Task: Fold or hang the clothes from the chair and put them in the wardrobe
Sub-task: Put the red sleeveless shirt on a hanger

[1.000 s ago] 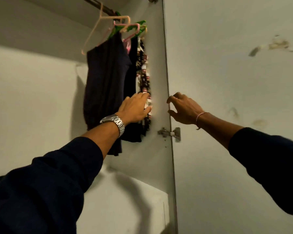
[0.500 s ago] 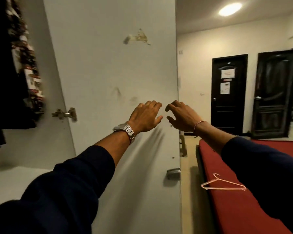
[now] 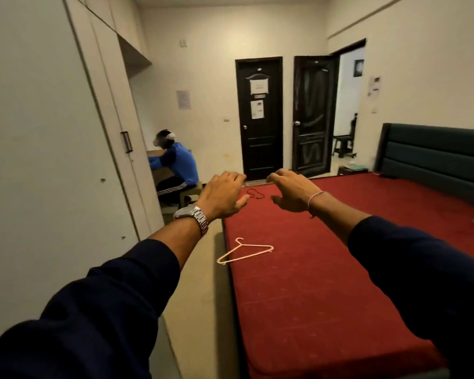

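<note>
Head view, hands: the left hand [image 3: 225, 194] and right hand [image 3: 292, 191] are stretched out in front, close together but apart, palms down, fingers loosely bent; neither holds anything.
Head view, wrists: a metal watch [image 3: 193, 216] sits on the left wrist, a thin bracelet [image 3: 315, 198] on the right.
Hanger: a pink hanger [image 3: 244, 254] lies bare on the red bed [image 3: 326, 296], below and nearer than the hands, closer to the left one, near the bed's left edge.
Wardrobe: the wardrobe [image 3: 52, 160] stands to the left of the left hand, and the doors in view look closed.
Clothes and chair: no loose clothes and no chair holding them can be seen, so where the remaining garments are cannot be told.
Other things: a dark cord [image 3: 255, 193] lies on the bed just beyond the hands; a person in a blue top [image 3: 179, 166] sits beyond the left hand, by the wardrobe.
Risk: the hanger lies near the edge, and a careless grab could knock it to the floor [image 3: 200, 296]; it is light and would slide easily.
Risk: the gap between bed and wardrobe looks narrow, so a quick turn could bump a door or the seated person.
Writing: sheets of paper are stuck on the dark door [image 3: 259, 116] and the walls, but their text is too small to read; no brand is legible on the watch.
</note>
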Demonstrator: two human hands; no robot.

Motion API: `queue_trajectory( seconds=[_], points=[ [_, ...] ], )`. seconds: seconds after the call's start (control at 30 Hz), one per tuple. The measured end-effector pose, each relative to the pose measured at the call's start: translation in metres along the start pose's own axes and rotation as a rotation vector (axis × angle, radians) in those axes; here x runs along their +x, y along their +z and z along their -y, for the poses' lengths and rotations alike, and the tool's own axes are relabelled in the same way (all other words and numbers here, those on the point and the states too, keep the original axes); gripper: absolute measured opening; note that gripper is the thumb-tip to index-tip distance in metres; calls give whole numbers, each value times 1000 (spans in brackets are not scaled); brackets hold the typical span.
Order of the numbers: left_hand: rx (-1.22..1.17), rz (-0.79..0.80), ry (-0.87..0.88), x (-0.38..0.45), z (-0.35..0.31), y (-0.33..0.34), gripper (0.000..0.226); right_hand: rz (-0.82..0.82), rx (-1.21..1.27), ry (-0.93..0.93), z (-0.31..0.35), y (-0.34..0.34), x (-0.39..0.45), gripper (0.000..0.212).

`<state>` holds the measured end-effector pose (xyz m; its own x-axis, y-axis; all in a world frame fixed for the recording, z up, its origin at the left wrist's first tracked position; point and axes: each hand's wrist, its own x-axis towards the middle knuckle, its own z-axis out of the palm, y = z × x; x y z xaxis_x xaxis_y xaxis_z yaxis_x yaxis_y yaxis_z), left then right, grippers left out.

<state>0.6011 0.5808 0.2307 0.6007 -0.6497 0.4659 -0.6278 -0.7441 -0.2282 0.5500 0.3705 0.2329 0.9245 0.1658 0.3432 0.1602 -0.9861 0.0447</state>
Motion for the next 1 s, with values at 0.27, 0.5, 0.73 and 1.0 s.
queue_trajectory(
  seconds=[0.27,0.5,0.73,1.0],
  points=[
    [-91,52,167,89,-112,90,73,217,-98,218,-148,44,-56,79],
    [-154,162,257,158,-179,179,75,331,-82,394,-254,93,-79,86],
    [-277,258,259,254,-226,269,71,414,-17,482,-374,156,-64,77],
    [-374,408,249,314,-269,367,70,540,89,570,-475,225,-75,66]
  ],
)
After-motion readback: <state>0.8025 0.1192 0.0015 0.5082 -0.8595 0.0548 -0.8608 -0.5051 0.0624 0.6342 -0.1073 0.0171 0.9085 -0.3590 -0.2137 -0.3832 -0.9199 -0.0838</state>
